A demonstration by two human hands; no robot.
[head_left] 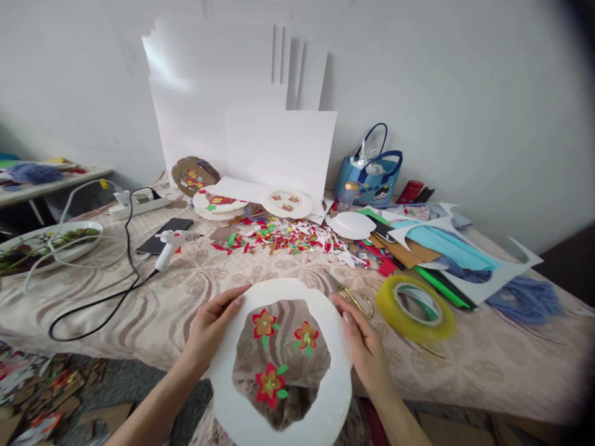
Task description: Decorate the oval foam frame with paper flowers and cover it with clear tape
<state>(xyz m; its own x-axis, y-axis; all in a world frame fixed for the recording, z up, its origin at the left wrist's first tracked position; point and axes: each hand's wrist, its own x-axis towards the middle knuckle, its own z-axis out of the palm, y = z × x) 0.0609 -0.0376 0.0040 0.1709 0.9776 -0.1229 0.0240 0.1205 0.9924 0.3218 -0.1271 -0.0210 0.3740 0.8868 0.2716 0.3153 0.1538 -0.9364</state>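
Note:
A white scalloped frame [227, 378] with a see-through middle is held at the table's front edge. Three red and gold paper flowers with green leaves sit on its clear part, the largest flower [269, 385] at the lower left. My left hand [214, 325] pinches the frame's upper left rim, thumb on top. On the upper right rim, my right hand [361, 337] grips with its thumb and fingers closed. Gold-handled scissors [356, 298] lie just beyond the right hand, beside a roll of yellow tape [385, 306].
Colourful paper scraps [297, 238] spread across the table's middle. A white glue gun [170, 248] with a black cord lies left, near a plate of grapes [95, 228]. White boards [283, 148] and a blue bag [372, 179] stand behind. Papers and blue yarn [525, 300] lie right.

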